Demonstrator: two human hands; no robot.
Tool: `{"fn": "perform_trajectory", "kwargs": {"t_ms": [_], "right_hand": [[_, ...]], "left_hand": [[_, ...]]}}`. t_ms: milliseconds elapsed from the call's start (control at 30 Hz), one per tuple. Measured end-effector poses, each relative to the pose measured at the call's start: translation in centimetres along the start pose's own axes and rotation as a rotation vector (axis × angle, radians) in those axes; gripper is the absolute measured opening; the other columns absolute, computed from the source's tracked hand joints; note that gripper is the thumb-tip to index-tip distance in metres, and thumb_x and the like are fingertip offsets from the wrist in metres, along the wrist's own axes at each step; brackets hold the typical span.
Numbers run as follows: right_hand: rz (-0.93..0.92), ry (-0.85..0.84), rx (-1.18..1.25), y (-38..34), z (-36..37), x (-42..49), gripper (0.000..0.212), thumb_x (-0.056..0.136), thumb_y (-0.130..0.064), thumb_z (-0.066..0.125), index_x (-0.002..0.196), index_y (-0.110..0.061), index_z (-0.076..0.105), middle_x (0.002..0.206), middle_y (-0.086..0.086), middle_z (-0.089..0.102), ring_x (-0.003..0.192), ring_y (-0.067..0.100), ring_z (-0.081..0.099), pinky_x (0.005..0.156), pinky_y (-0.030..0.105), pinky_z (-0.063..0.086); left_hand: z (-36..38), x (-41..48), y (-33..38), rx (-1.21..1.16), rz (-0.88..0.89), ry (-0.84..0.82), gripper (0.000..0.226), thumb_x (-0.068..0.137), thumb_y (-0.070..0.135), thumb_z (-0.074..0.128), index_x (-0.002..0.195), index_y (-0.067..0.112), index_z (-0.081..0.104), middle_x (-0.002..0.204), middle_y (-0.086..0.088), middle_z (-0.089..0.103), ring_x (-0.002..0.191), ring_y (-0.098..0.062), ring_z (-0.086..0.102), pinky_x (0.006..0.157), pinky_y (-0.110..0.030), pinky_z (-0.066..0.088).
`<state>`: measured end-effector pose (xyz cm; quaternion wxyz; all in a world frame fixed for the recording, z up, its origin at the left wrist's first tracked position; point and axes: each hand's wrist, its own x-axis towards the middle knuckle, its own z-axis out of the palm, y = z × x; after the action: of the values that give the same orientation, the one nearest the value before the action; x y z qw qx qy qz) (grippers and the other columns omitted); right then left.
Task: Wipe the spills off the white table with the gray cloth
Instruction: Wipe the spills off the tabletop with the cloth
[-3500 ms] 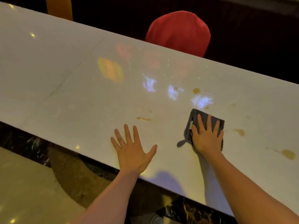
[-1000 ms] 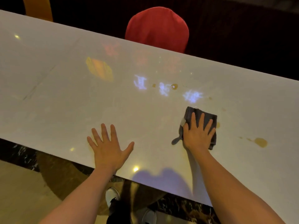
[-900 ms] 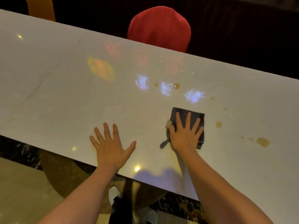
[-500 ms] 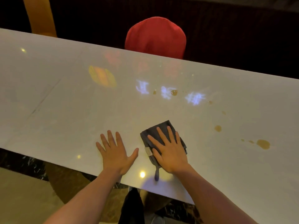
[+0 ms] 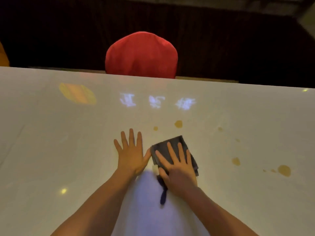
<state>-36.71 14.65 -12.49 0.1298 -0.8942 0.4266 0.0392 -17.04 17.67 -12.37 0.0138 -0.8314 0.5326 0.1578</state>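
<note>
A folded gray cloth [image 5: 168,147] lies flat on the white table [image 5: 51,150], its loop tag trailing toward me. My right hand [image 5: 177,169] presses down on the cloth with fingers spread. My left hand [image 5: 132,154] rests flat and open on the bare table just left of the cloth, its thumb almost touching the cloth's edge. Brown spills dot the table: one [image 5: 178,124] and a smaller drop [image 5: 155,128] beyond the cloth, one [image 5: 236,161] to the right, and a larger one [image 5: 284,170] further right.
A red-covered chair back [image 5: 141,55] stands behind the table's far edge. Coloured light reflections [image 5: 77,95] lie on the glossy tabletop toward the back. Beyond the table the room is dark.
My right hand slid the cloth leftward and toward me, close beside my left hand. The view shifted, so the table now fills the lower frame.
</note>
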Motion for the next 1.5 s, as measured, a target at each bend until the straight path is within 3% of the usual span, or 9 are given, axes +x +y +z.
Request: {"fn": "perform_trajectory", "kwargs": {"t_ms": [167, 367, 533, 700, 833, 1000, 1100, 1300, 1500], "right_hand": [[-0.090, -0.036, 0.002, -2.1, 0.7, -2.5, 0.057, 0.094, -0.058, 0.038, 0.149, -0.052, 0.025, 0.166, -0.002, 0.015, 0.152, 0.037, 0.006, 0.117, 0.059, 0.008], [0.093, -0.048, 0.049, -2.1, -2.2, 9.1, 0.057, 0.098, -0.059, 0.024, 0.152, -0.053, 0.006, 0.167, -0.003, -0.009, 0.151, 0.035, -0.018, 0.119, 0.058, -0.013], [0.113, -0.070, -0.006, -0.7, -3.4, 15.0, 0.058, 0.100, -0.057, 0.015, 0.154, -0.046, -0.001, 0.167, 0.002, -0.012, 0.149, 0.038, -0.022, 0.119, 0.059, -0.013], [0.124, -0.035, 0.041, 0.7, -2.9, 8.9, 0.057, 0.100, -0.051, 0.024, 0.154, -0.047, 0.009, 0.168, 0.001, -0.002, 0.152, 0.036, -0.011, 0.121, 0.054, -0.012], [0.206, -0.021, 0.013, 5.3, -2.5, 0.7, 0.059, 0.096, -0.050, 0.024, 0.154, -0.047, 0.013, 0.167, 0.002, 0.013, 0.152, 0.039, 0.003, 0.121, 0.058, 0.007], [0.480, -0.028, 0.000, 8.1, -3.8, 2.8, 0.057, 0.100, -0.053, 0.012, 0.154, -0.046, -0.005, 0.168, 0.001, -0.005, 0.152, 0.034, -0.011, 0.122, 0.057, 0.000], [0.576, 0.016, 0.081, 7.1, -4.2, 8.1, 0.057, 0.101, -0.055, 0.014, 0.154, -0.046, -0.007, 0.167, 0.001, -0.014, 0.151, 0.035, -0.018, 0.120, 0.059, -0.007], [0.306, -0.025, 0.043, 1.6, -3.7, 13.6, 0.057, 0.101, -0.052, 0.016, 0.155, -0.044, -0.002, 0.167, 0.005, -0.011, 0.151, 0.038, -0.015, 0.119, 0.061, -0.008], [-0.061, -0.012, 0.010, 2.1, -1.3, 3.5, 0.056, 0.098, -0.048, 0.034, 0.152, -0.047, 0.022, 0.167, -0.001, 0.013, 0.153, 0.033, 0.007, 0.122, 0.056, 0.008]], "left_hand": [[0.0, 1.1, -0.6, -0.106, -0.029, 0.045, 0.064, 0.095, 0.044, 0.021, 0.157, 0.028, 0.013, 0.168, -0.005, 0.003, 0.153, -0.036, -0.007, 0.119, -0.064, -0.003], [0.5, 1.2, -0.5, -0.018, -0.038, 0.056, 0.084, 0.086, 0.066, -0.012, 0.157, 0.027, 0.009, 0.168, -0.007, 0.001, 0.152, -0.038, -0.008, 0.118, -0.063, -0.006], [0.8, 1.6, -0.5, 0.054, -0.081, 0.069, 0.096, 0.079, 0.075, -0.021, 0.157, 0.029, 0.011, 0.168, -0.007, 0.005, 0.153, -0.038, -0.002, 0.118, -0.063, 0.000], [0.1, 1.4, -0.5, 0.051, -0.083, 0.038, 0.086, 0.083, 0.072, -0.013, 0.157, 0.030, 0.003, 0.168, -0.005, -0.004, 0.153, -0.036, -0.008, 0.121, -0.062, 0.000], [0.0, 1.2, -0.5, 0.062, -0.063, 0.031, 0.094, 0.075, 0.071, -0.027, 0.156, 0.029, -0.003, 0.167, -0.006, -0.010, 0.152, -0.038, -0.013, 0.119, -0.061, -0.005], [-0.1, 1.0, -0.2, 0.049, -0.063, 0.024, 0.075, 0.093, 0.065, 0.011, 0.157, 0.027, 0.006, 0.168, -0.007, -0.003, 0.152, -0.038, -0.008, 0.120, -0.063, -0.001], [0.3, 1.0, -0.2, 0.054, -0.057, 0.047, 0.074, 0.094, 0.064, 0.013, 0.157, 0.026, 0.008, 0.168, -0.008, 0.000, 0.152, -0.039, -0.006, 0.119, -0.063, -0.001], [0.5, 1.4, -0.2, 0.079, -0.086, 0.063, 0.092, 0.077, 0.073, -0.017, 0.157, 0.030, 0.002, 0.168, -0.006, -0.003, 0.152, -0.038, -0.008, 0.119, -0.061, -0.004], [0.6, 1.5, -0.5, 0.027, -0.077, 0.067, 0.074, 0.093, 0.066, 0.017, 0.157, 0.029, 0.010, 0.168, -0.006, 0.002, 0.153, -0.037, -0.005, 0.120, -0.063, 0.001]]}}
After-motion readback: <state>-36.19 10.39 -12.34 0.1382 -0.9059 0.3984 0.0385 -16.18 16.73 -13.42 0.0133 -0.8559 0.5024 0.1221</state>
